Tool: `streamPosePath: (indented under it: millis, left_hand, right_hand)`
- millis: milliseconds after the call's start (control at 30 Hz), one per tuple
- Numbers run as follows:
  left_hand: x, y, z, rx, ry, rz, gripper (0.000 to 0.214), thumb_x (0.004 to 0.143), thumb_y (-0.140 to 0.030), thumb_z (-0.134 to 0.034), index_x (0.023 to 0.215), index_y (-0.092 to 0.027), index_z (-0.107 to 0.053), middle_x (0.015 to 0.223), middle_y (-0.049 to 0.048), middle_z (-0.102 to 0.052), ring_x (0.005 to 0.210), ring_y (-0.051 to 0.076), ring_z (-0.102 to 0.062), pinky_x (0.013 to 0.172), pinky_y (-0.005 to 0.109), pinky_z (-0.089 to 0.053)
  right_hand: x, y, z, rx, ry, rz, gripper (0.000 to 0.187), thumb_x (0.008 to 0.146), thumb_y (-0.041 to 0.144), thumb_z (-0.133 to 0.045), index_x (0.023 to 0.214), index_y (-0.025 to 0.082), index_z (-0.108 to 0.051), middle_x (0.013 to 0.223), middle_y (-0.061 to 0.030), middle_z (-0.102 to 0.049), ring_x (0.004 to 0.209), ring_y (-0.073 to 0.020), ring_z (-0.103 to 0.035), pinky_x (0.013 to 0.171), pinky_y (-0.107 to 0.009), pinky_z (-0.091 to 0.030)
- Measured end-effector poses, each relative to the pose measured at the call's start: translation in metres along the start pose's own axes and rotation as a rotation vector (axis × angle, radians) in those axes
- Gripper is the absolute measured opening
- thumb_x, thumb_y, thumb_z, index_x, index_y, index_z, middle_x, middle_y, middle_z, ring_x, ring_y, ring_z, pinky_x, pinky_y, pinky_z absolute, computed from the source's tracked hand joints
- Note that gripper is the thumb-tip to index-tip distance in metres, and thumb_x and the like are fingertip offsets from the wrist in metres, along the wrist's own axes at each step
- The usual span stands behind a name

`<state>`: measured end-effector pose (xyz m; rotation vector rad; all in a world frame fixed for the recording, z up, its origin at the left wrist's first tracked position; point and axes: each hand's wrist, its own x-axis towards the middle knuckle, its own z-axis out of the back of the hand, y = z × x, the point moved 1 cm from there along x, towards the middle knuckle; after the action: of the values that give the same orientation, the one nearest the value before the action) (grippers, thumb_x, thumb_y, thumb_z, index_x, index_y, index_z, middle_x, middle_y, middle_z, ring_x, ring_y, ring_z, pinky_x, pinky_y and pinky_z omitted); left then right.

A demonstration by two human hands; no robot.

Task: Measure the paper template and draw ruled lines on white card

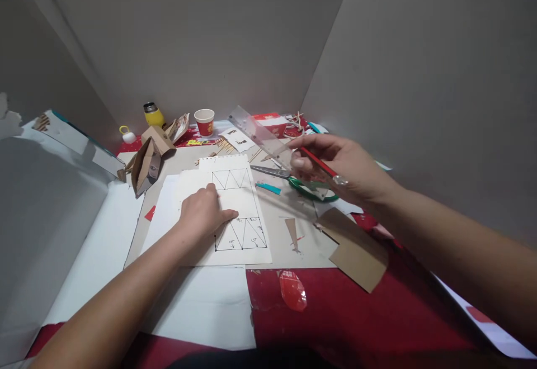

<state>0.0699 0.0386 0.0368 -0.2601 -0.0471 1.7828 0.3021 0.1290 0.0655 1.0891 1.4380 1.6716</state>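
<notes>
My left hand (203, 209) lies on a sheet of white paper (235, 204), thumb spread out, holding no object. Black lines on the sheet form two rows of triangles with small handwritten marks. Above the table, to the right of the sheet, my right hand (344, 162) grips a clear plastic ruler (260, 134) between thumb and fingers. A red pen (319, 165) also sits in that hand, its clear end toward me. Below the right hand, green-handled scissors (302, 187) rest on the grey board, their blades against the sheet's right edge. A turquoise strip (268, 189) lies beside them.
Brown cardboard (361, 251) lies right of the grey board (289, 246). At the back stand a paper cup (205, 123), a yellow bottle (154, 116) and a red box (269, 124). Folded cardboard pieces (146, 165) are at left. Grey walls enclose the table.
</notes>
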Motion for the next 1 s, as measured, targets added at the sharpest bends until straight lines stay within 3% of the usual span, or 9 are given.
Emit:
streamPosePath:
  millis: [133, 233, 300, 400, 500, 567, 700, 833, 1000]
  left_hand:
    - [-0.002, 0.001, -0.005, -0.041, -0.06, -0.007, 0.049, 0.079, -0.051, -0.065, 0.115, -0.018, -0.058, 0.108, 0.0125, -0.072, 0.096, 0.03, -0.068, 0.073, 0.036, -0.051]
    - [0.001, 0.021, 0.007, -0.031, -0.189, 0.038, 0.065, 0.084, -0.053, -0.059, 0.136, -0.015, -0.046, 0.14, 0.0187, -0.055, 0.129, 0.034, -0.051, 0.098, 0.041, -0.043]
    - [0.01, 0.041, 0.016, -0.024, -0.232, 0.122, 0.077, 0.083, -0.055, -0.059, 0.143, -0.012, -0.038, 0.148, 0.0238, -0.046, 0.138, 0.039, -0.04, 0.104, 0.047, -0.037]
    - [0.027, 0.067, 0.023, -0.055, -0.178, 0.223, 0.081, 0.074, -0.056, -0.068, 0.135, -0.007, -0.048, 0.132, 0.0291, -0.058, 0.125, 0.044, -0.052, 0.093, 0.048, -0.044]
    - [0.04, 0.079, 0.02, -0.129, -0.147, 0.258, 0.069, 0.074, -0.049, -0.068, 0.13, -0.012, -0.054, 0.123, 0.0221, -0.066, 0.112, 0.038, -0.063, 0.086, 0.041, -0.048]
    - [0.045, 0.08, 0.017, -0.191, -0.136, 0.272, 0.063, 0.076, -0.047, -0.067, 0.128, -0.014, -0.055, 0.115, 0.0179, -0.071, 0.104, 0.034, -0.066, 0.081, 0.038, -0.048]
    - [0.051, 0.075, 0.014, -0.294, -0.16, 0.25, 0.064, 0.075, -0.045, -0.073, 0.129, -0.015, -0.055, 0.13, 0.0194, -0.063, 0.122, 0.035, -0.056, 0.093, 0.04, -0.045]
    - [0.059, 0.069, 0.016, -0.474, -0.11, 0.209, 0.049, 0.085, -0.038, -0.071, 0.127, -0.017, -0.057, 0.129, 0.0127, -0.061, 0.115, 0.029, -0.06, 0.095, 0.047, -0.049]
    - [0.07, 0.069, 0.035, -0.807, -0.047, 0.147, 0.026, 0.09, -0.034, -0.066, 0.107, -0.014, -0.066, 0.101, 0.0057, -0.07, 0.083, 0.018, -0.069, 0.073, 0.036, -0.058]
  right_hand:
    - [-0.008, 0.002, -0.002, -0.033, -0.005, -0.01, 0.036, 0.066, 0.034, -0.08, 0.096, 0.021, -0.065, 0.068, 0.0027, -0.058, 0.054, -0.0107, -0.05, 0.051, -0.029, -0.043]
    - [-0.011, -0.004, -0.004, -0.032, -0.016, -0.048, 0.036, 0.068, 0.036, -0.079, 0.096, 0.02, -0.063, 0.064, 0.0042, -0.054, 0.048, -0.0088, -0.045, 0.046, -0.026, -0.037]
    - [-0.011, -0.013, -0.009, -0.038, -0.024, -0.121, 0.039, 0.072, 0.043, -0.077, 0.1, 0.02, -0.062, 0.058, 0.0067, -0.047, 0.045, -0.0081, -0.039, 0.042, -0.024, -0.03]
    - [-0.011, -0.033, -0.021, -0.139, -0.081, -0.226, 0.045, 0.074, 0.051, -0.072, 0.103, 0.02, -0.059, 0.061, 0.0067, -0.049, 0.045, -0.0093, -0.04, 0.041, -0.023, -0.029]
    - [-0.008, -0.054, -0.036, -0.376, -0.099, -0.177, 0.037, 0.074, 0.042, -0.072, 0.097, 0.019, -0.057, 0.074, 0.0009, -0.061, 0.061, -0.0151, -0.057, 0.056, -0.029, -0.047]
    - [-0.006, -0.064, -0.045, -0.457, -0.13, -0.145, 0.035, 0.068, 0.03, -0.073, 0.096, 0.019, -0.056, 0.082, -0.0021, -0.065, 0.071, -0.019, -0.062, 0.068, -0.034, -0.05]
    - [-0.002, -0.076, -0.059, -0.509, -0.2, -0.117, 0.036, 0.063, 0.019, -0.068, 0.095, 0.02, -0.054, 0.082, -0.0037, -0.065, 0.078, -0.0232, -0.063, 0.073, -0.037, -0.049]
    - [0.0, -0.077, -0.07, -0.463, -0.216, -0.073, 0.026, 0.067, 0.023, -0.061, 0.091, 0.02, -0.052, 0.073, -0.0008, -0.062, 0.067, -0.02, -0.061, 0.062, -0.032, -0.049]
    - [0.009, -0.051, -0.063, -0.377, -0.216, 0.044, 0.029, 0.076, 0.033, -0.06, 0.1, 0.019, -0.051, 0.081, -0.0036, -0.065, 0.071, -0.019, -0.061, 0.064, -0.031, -0.049]
